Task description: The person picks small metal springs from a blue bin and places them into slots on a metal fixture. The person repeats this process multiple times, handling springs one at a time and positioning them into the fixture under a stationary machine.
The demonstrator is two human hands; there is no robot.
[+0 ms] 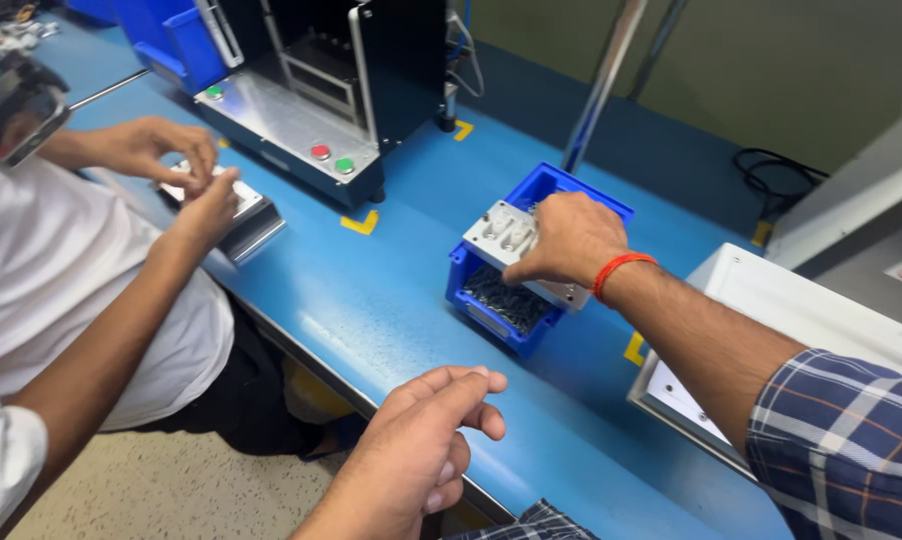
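Note:
My right hand [571, 238] rests on a grey metal block with round recesses [506, 235], gripping its right end. The block lies across the top of a small blue bin [481, 310] that holds several small dark parts [506, 300]. An orange thread band circles my right wrist. My left hand [421, 450] hovers over the near edge of the blue table [371, 310], fingers loosely curled and holding nothing.
To the left, a person in a white shirt has both hands [186, 175] on a similar metal fixture [246, 215]. A black machine with red and green buttons [321, 110] stands at the back. A white box [821, 320] sits under my right forearm.

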